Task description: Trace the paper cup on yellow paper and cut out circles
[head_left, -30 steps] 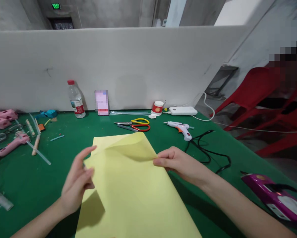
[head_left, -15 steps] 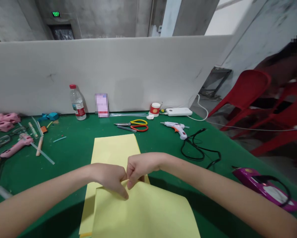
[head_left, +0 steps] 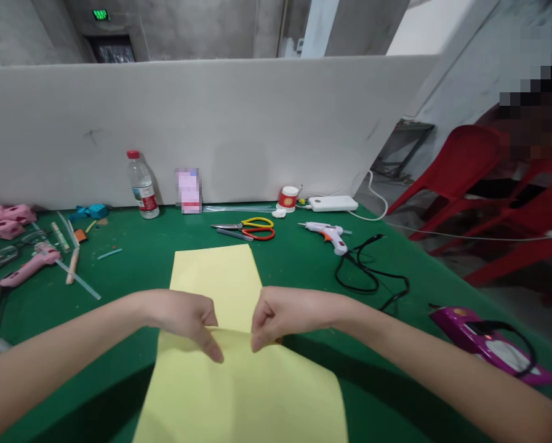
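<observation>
Both hands pinch the upper edge of a yellow sheet of paper (head_left: 257, 394), which is lifted and curved toward me. My left hand (head_left: 190, 320) is closed on the edge, its thumb lying on the near face. A short way to the right, my right hand (head_left: 276, 317) grips the same edge between thumb and curled fingers. Behind them, a stack of yellow paper (head_left: 213, 267) lies on the green table, partly covered by the hands and the lifted sheet. The sheet's lower end runs out of view.
Scissors (head_left: 257, 229) lie beyond the paper. A white glue gun (head_left: 328, 235) with a black cord is at right, near a purple tool (head_left: 488, 344). Farther back stand a water bottle (head_left: 143, 187) and a red-and-white paper cup (head_left: 288, 199). A pink glue gun (head_left: 31, 266) lies left.
My hands have moved apart along the sheet's edge, the left one leftward and the right one slightly rightward. The sheet's edge between them is now straighter.
</observation>
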`<state>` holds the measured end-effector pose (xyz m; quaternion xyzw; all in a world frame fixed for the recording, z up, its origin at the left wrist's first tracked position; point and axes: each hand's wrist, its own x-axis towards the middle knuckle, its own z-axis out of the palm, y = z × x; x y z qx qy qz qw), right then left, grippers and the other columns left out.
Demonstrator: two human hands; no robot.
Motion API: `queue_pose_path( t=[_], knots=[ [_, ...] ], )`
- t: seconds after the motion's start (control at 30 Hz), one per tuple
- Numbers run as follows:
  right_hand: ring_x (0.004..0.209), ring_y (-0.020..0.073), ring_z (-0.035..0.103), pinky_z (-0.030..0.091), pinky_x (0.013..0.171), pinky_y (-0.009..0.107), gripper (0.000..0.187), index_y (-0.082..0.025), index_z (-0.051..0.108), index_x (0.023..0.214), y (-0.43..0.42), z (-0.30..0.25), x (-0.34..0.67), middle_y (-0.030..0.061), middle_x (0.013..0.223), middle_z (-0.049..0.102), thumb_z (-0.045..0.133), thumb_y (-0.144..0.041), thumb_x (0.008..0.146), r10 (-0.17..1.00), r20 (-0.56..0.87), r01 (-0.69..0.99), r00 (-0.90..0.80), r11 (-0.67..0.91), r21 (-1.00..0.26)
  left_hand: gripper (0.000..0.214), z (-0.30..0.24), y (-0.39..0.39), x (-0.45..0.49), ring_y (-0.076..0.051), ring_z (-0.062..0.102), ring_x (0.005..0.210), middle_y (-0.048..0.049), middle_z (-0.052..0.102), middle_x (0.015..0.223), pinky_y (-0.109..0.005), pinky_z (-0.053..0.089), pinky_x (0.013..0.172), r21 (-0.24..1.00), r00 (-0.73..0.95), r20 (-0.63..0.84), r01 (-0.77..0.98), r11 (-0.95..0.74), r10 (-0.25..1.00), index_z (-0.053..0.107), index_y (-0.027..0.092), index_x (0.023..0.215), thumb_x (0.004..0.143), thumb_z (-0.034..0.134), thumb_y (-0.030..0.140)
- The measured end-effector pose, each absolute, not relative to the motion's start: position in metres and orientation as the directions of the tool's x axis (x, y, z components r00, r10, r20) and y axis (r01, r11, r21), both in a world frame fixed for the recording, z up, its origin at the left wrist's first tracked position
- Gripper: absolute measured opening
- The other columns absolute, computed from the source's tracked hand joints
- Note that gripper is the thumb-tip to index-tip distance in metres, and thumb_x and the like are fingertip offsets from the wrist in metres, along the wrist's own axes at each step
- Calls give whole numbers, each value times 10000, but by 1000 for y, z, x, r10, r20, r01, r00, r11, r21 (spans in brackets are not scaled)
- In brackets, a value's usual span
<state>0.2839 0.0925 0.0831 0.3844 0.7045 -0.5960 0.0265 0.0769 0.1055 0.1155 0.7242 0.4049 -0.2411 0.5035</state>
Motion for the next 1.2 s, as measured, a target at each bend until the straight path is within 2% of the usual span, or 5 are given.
queue_pose_path(
  t=[0.2, 0.37, 0.73, 1.0, 1.2],
  knots=[
    [576, 165, 618, 485, 560, 263, 228, -79, 668, 636, 86, 60, 347, 75, 597, 654, 550, -257, 715, 597, -486, 609, -639, 7, -793, 501, 117, 117, 19, -69, 124, 400, 72, 150, 418, -279, 88, 424, 537, 568, -734, 821, -193, 374, 252, 188, 407, 678, 616, 400],
    [1093, 189, 504, 344, 929, 258, 275, -159, 687, 928, 89, 85, 319, 66, 1194, 575, 502, -340, 835, 639, -210, 446, -740, 233, -864, 476, 111, 114, 39, -74, 144, 416, 68, 174, 443, -280, 95, 438, 571, 604, -687, 792, -215, 404, 289, 183, 419, 688, 617, 399],
    [750, 111, 603, 423, 684, 166, 264, -54, 706, 861, 112, 81, 288, 81, 870, 701, 494, -209, 836, 158, -396, 426, -904, 273, -863, 491, 113, 107, 54, -72, 130, 406, 71, 165, 436, -283, 90, 431, 603, 625, -658, 772, -203, 420, 276, 187, 420, 684, 629, 401],
    [1002, 180, 567, 397, 846, 249, 354, -119, 692, 936, 108, 85, 346, 99, 1104, 630, 408, -327, 892, 529, -301, 527, -793, 349, -775, 539, 104, 108, 21, -72, 106, 401, 68, 134, 442, -294, 71, 430, 622, 624, -652, 765, -167, 431, 212, 190, 432, 698, 616, 427],
    [832, 151, 602, 408, 684, 206, 329, -91, 687, 975, 100, 100, 292, 95, 951, 684, 418, -261, 890, 346, -285, 424, -894, 442, -791, 486, 97, 105, 54, -65, 147, 404, 73, 186, 432, -258, 112, 418, 633, 632, -639, 756, -166, 438, 313, 179, 430, 693, 612, 457]
  ],
)
